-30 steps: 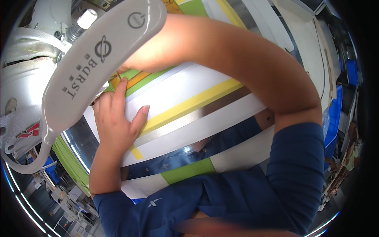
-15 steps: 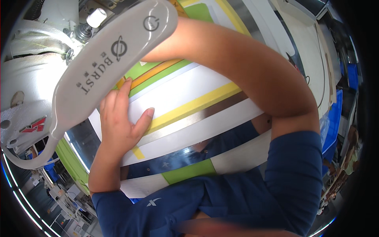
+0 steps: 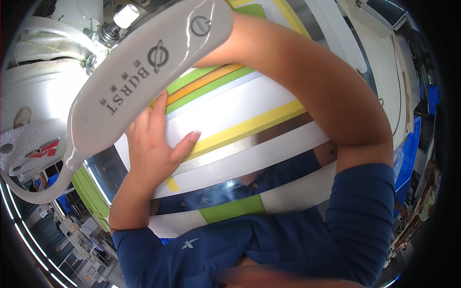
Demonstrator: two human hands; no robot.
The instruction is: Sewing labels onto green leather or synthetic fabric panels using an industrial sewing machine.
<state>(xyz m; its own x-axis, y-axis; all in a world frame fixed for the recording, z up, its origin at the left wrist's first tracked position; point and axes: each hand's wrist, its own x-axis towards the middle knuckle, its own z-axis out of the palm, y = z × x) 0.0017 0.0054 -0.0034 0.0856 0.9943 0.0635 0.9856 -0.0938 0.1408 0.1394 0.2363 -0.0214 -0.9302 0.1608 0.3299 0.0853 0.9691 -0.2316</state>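
My left hand (image 3: 156, 144) lies flat with its thumb spread away, on a layered work piece. A fingertip touches the orange strip (image 3: 199, 85) on the green sheet (image 3: 211, 91). Under the thumb runs a yellow strip (image 3: 249, 126) along the edge of a white panel (image 3: 230, 108). My right forearm (image 3: 273, 53) reaches across the far side toward the left. The right hand itself is hidden behind the white lamp head (image 3: 139, 77), so its fingers cannot be seen.
A sewing machine (image 3: 38, 115), lit brightly near its needle area, stands at the left. The lamp's bent neck (image 3: 53, 189) curves below it. A shiny metal band (image 3: 221, 192) and a light table edge (image 3: 297, 189) run before my body. Blue bins (image 3: 408, 153) stand at the right.
The whole view has shifted slightly, so the lamp, machine and arms appear a little farther right. My left hand still lies flat on the sheets, thumb spread.
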